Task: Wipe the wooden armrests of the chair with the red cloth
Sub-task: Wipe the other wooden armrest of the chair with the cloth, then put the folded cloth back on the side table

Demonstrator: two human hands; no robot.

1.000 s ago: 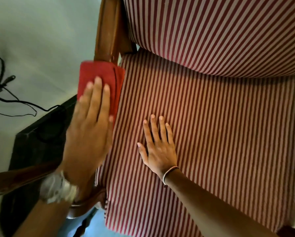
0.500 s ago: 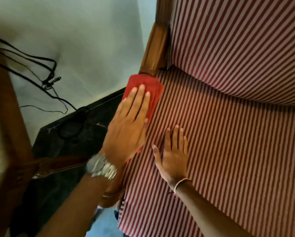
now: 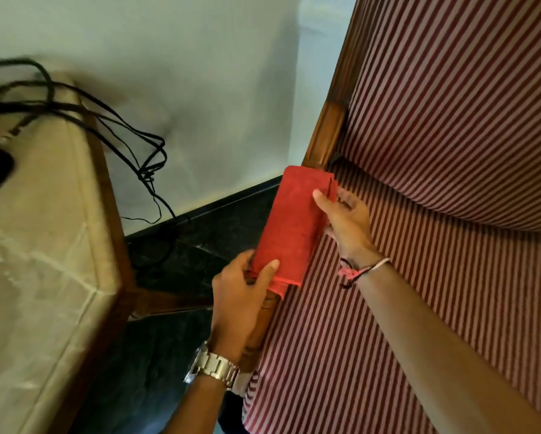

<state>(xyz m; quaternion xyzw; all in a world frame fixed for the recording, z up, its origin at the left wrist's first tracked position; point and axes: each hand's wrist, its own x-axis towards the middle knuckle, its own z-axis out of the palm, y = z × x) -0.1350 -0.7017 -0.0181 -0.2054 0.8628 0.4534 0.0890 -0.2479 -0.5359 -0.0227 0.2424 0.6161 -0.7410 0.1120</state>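
At the far left stands a cream upholstered seat (image 3: 37, 261) with a dark wooden frame edge, its surface smooth and faintly creased. Thin black cables (image 3: 131, 145) trail across it and down the pale wall to the dark polished floor (image 3: 181, 245). The left hand (image 3: 241, 296), with a metal link wristwatch (image 3: 214, 368), has its fingers clamped on the near end of the red cloth (image 3: 294, 227). The cloth, soft and folded into a long rectangle, is draped over the wooden armrest (image 3: 325, 142) along the left edge of the chair's seat. The right hand (image 3: 347, 220), with thread bands at the wrist, pinches the cloth's far corner between thumb and fingers. Maroon-and-white striped fabric (image 3: 435, 230) covers the chair. No writing is readable.
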